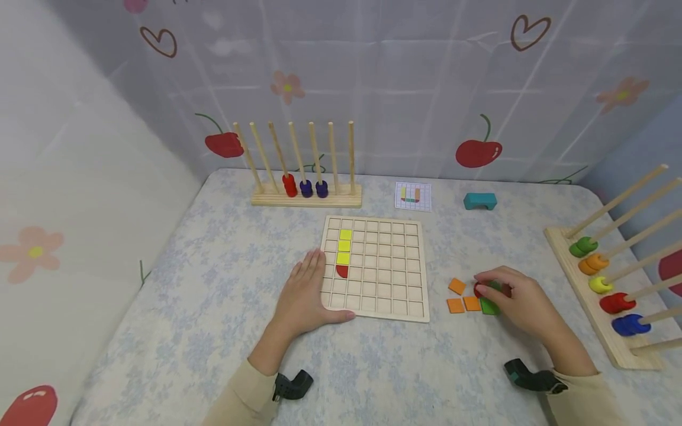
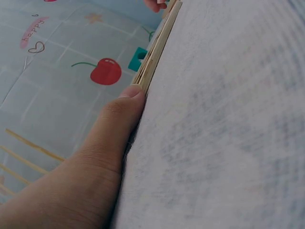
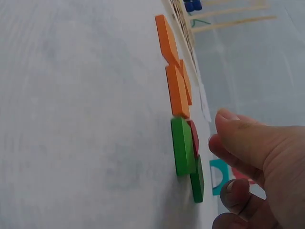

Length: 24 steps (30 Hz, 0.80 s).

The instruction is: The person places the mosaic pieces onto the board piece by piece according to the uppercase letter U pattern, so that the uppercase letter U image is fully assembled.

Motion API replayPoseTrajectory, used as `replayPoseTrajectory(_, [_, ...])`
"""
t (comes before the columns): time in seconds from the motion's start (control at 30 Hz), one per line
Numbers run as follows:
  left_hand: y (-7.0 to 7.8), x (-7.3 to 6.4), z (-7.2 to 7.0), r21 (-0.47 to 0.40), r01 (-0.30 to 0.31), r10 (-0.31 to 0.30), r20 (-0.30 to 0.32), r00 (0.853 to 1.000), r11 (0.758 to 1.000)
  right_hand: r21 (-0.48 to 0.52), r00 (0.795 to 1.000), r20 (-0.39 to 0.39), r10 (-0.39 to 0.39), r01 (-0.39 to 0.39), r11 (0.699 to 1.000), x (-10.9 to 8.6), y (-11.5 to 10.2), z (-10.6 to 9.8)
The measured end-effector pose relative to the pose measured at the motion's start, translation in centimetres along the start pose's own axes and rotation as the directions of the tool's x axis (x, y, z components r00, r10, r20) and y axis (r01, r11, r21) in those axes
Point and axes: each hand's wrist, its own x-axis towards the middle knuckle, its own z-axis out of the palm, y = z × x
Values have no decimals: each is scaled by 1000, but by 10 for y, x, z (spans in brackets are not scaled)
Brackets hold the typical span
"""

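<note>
A wooden grid board (image 1: pixel 385 275) lies on the table, with 3 yellow square tiles (image 1: pixel 344 245) in a column and a red rounded tile (image 1: pixel 342 271) just below them. My left hand (image 1: pixel 302 294) rests against the board's left edge with straight fingers, its thumb (image 2: pixel 114 124) along the near edge. To the board's right lie 3 orange tiles (image 1: pixel 456 306), two green tiles (image 3: pixel 183 145) and a red tile (image 3: pixel 193 137). Just above the red and green tiles hovers my right hand (image 1: pixel 524 302). Its thumb and forefinger are bent toward each other, and I see nothing held between them.
A peg rack (image 1: pixel 306 201) with red and dark blue beads stands behind the board. Another peg rack (image 1: pixel 597 296) with coloured beads is at the right. A small pattern card (image 1: pixel 421 204) and a teal arch block (image 1: pixel 480 199) lie at the back.
</note>
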Motion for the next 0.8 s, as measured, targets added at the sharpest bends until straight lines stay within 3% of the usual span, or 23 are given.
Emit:
replayPoseTrajectory(0.2, [0,0,0,-1,-3,3,-3,1000,1000,-23,998,-57,5,-6,1000,-7,16,-6])
replayPoseTrajectory(0.37, [0,0,0,0,-5,5,-2,1000,1000,-33,998,-59,16,-18,999,-8,22,-5])
replayPoseTrajectory(0.8, [-1,0,0,-5,-1,1,0,1000,1000,-37,998,46,52,-50,998,-5,26,-12])
